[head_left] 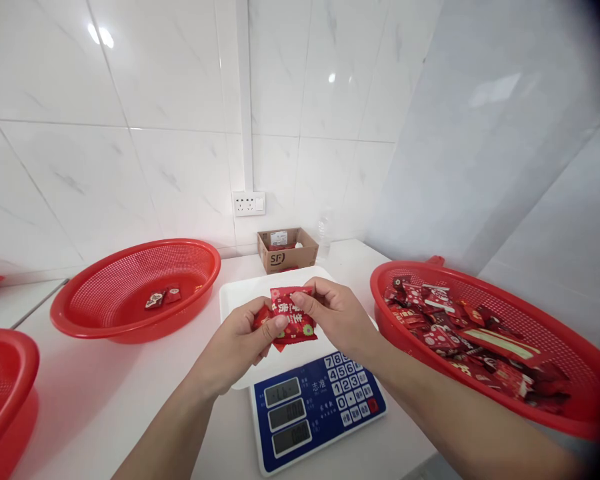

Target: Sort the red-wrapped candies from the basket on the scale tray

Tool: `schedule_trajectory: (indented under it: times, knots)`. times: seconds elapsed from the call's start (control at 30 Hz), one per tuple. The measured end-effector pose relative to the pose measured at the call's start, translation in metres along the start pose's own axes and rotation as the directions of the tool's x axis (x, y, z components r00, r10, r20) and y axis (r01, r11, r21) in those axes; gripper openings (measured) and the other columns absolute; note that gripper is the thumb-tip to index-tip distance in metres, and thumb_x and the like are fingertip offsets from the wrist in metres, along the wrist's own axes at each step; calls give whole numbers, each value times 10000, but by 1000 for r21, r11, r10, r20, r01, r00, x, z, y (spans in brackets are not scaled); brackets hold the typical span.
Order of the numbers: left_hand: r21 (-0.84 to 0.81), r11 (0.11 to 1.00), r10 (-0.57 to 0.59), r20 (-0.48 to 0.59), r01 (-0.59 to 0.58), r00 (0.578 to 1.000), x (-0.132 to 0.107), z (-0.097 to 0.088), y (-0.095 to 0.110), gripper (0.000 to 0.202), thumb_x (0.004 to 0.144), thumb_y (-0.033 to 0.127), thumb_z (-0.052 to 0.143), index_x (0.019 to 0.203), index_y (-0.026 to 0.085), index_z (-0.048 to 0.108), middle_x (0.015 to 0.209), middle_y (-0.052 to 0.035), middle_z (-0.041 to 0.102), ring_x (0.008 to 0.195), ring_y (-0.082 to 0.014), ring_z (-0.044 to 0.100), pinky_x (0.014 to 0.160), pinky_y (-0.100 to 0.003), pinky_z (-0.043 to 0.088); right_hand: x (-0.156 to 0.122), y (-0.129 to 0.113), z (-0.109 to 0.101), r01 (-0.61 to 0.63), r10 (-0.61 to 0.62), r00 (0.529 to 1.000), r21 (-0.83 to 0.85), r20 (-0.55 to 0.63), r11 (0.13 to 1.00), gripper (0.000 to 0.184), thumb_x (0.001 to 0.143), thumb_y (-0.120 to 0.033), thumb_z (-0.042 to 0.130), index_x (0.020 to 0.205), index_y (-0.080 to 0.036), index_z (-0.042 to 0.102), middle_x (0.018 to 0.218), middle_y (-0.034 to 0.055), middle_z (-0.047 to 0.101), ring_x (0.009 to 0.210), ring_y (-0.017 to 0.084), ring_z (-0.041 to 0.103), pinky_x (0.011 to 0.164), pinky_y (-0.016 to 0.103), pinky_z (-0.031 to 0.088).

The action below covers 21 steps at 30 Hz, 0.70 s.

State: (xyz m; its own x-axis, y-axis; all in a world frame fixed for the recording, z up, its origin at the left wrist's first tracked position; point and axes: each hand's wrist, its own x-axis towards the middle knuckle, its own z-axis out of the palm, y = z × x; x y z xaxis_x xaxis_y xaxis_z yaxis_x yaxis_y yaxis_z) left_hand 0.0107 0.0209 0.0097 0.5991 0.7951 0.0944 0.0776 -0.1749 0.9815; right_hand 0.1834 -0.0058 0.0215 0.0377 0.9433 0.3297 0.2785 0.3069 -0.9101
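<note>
Between both hands a small red candy packet (294,328) with white lettering and flower prints is held up in front of me. My left hand (245,340) pinches its left side between thumb and fingers, and a bit of another red wrapper shows behind that thumb. My right hand (330,310) grips the upper right edge, thumb on the printed face. Both hands hover over the white weighing pan (240,293) of a digital scale (320,413), whose blue panel has keys and three displays. The fingers behind the packet are hidden.
On the right, a red plastic basket (580,347) holds many red packets (445,337). Another red basket (130,327) at left has a few small packets (165,297) inside. A third basket (25,360) is cut off at lower left. Behind the scale stands a cardboard box (293,257) beside a clear bottle (324,233).
</note>
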Motion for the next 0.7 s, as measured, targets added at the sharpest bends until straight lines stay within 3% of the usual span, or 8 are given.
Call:
schedule_trajectory:
  times: [0.1, 0.27, 0.4, 0.53, 0.7]
  knots:
    - [2, 1000, 23, -64, -23, 998, 0, 1, -1, 356, 835, 528, 584, 755, 187, 518, 585, 68, 458, 486, -67, 348, 446, -188, 283, -2, 2, 1, -19, 18, 999, 14, 50, 1000, 305, 822, -475, 561, 710, -196, 510, 643, -31, 504, 572, 108, 442, 537, 251, 374]
    - [-15, 997, 66, -193, -71, 979, 1, 1, -6, 322, 853, 521, 566, 817, 201, 550, 656, 52, 513, 530, -79, 389, 485, -193, 327, -9, 4, 2, -51, 57, 981, -38, 184, 998, 249, 866, -436, 529, 876, -188, 552, 804, 22, 611, 700, 143, 529, 605, 267, 423]
    - [5, 998, 60, -168, -60, 984, 1, 1, -5, 322, 836, 528, 586, 863, 208, 562, 683, 47, 541, 540, -84, 397, 488, -197, 339, -11, 1, 2, -39, 64, 985, -156, 161, 987, 195, 869, -363, 497, 782, -191, 529, 727, 4, 581, 650, 137, 490, 583, 271, 403]
    - [46, 996, 85, -169, -78, 982, 1, 1, -1, 356, 861, 546, 535, 782, 198, 542, 602, 63, 486, 508, -82, 367, 483, -202, 323, -10, -1, -1, -52, 79, 976, -134, 204, 990, 197, 858, -351, 515, 748, -187, 530, 664, -16, 538, 610, 128, 468, 562, 267, 386]
    - [46, 991, 130, -181, -124, 975, 1, -1, -1, 386, 869, 531, 522, 683, 194, 494, 570, 66, 436, 515, -87, 345, 480, -209, 299, -10, 1, 1, -89, 91, 960, -19, 264, 996, 206, 866, -367, 548, 887, -169, 596, 845, 48, 658, 740, 167, 596, 675, 309, 478]
